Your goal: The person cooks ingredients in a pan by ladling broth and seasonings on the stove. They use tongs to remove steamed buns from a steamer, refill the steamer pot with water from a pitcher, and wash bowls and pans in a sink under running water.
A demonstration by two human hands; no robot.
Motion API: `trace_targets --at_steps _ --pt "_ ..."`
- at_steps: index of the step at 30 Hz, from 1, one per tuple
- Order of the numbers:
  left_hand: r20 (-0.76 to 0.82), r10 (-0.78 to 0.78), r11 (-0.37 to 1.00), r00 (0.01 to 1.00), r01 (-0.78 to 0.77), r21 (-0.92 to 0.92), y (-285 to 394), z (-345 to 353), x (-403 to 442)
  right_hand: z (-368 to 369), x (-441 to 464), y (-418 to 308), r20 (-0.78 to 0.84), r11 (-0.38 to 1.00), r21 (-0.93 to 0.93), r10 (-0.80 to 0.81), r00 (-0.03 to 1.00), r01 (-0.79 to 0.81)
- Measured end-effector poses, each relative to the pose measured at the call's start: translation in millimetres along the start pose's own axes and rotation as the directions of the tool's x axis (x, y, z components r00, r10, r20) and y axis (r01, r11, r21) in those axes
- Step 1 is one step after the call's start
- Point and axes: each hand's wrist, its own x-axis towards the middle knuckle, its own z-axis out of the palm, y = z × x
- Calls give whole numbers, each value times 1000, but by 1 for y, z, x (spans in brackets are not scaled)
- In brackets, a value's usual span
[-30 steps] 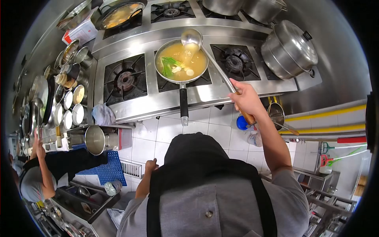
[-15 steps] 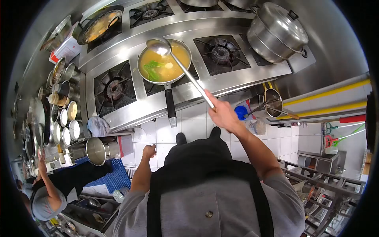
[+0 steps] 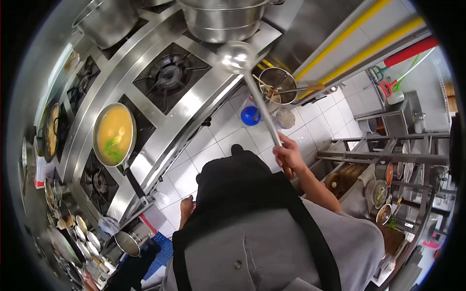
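Ladle in right hand, well apart from pan

The ladle is raised, its round bowl showing in front of the stove's right end and its shaft slanting near and right. The right hand is wrapped around the near part of its handle. The left hand is partly hidden beside the apron; whether it holds anything, I cannot tell.

Left of the ladle, the pan sits on the stove with yellow soup and greens inside, its black handle pointing near and right. A burner lies between the two. Farther off stands a big pot. Just left of the shaft is a blue tub; to the right, a steel pot, then yellow pipes. A steel rack stands near right.
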Motion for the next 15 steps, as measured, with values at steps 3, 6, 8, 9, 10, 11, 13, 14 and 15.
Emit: trace_targets --at_steps 3,6,8,9,10,11,13,14,15 --pt "95 -602 782 793 609 -132 54 6 63 -67 33 0 -304 905 -423 -105 947 -35" --pt "41 -699 693 714 691 -206 85 4 83 -125 103 23 -229 412 -906 -292 929 -94" --pt "-26 -720 672 693 688 -273 107 -10 86 -129 145 23 -245 161 -965 -272 931 -207" --pt "-14 -690 704 724 667 -244 118 -13 80 -144 166 28 -190 72 -981 -241 952 -178" --pt "-56 -721 673 691 677 -299 116 -9 75 -137 175 16 -197 37 -980 -152 968 -194" --pt "-94 -703 695 705 652 -303 113 -6 71 -142 193 21 -200 -45 -977 -154 968 -209" --pt "-127 -707 695 696 648 -311 110 -5 57 -153 219 34 -163 -98 -978 -180 970 -183" --pt "-150 -719 682 678 649 -336 112 -8 49 -149 226 34 -178 -121 -973 -160 971 -198" --pt "-97 -762 630 641 697 -342 114 -8 40 -143 228 32 -198 -145 -965 -140 970 -218"
